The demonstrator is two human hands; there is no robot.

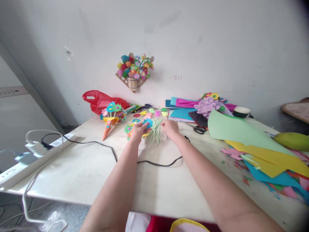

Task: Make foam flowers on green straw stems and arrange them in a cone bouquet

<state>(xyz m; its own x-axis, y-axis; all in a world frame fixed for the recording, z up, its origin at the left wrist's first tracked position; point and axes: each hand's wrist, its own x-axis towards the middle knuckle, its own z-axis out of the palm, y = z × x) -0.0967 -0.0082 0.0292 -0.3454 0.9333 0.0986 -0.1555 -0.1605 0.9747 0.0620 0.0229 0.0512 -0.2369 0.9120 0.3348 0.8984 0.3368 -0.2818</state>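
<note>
My left hand [138,131] is closed, with thumb and fingers at the edge of a blue flower cut-out [148,122]. Just right of it, a loose pile of thin light green strips [155,132] lies crossed on the table. At the right edge of that pile my right hand [171,128] is closed, its fingertips pinched at the end of a strip and partly hidden. More flower cut-outs in green, orange and yellow [128,129] lie beside and behind my left hand. Small coloured pieces, among them a pink one [157,113], lie behind the strips.
An orange cone bouquet [108,129] and red plastic bag [96,100] are at left. Black scissors [200,130], a purple flower [207,107] and coloured sheets [241,129] are at right. A black cable [154,164] crosses the table from a power strip [55,146]. A flower basket [133,83] hangs on the wall.
</note>
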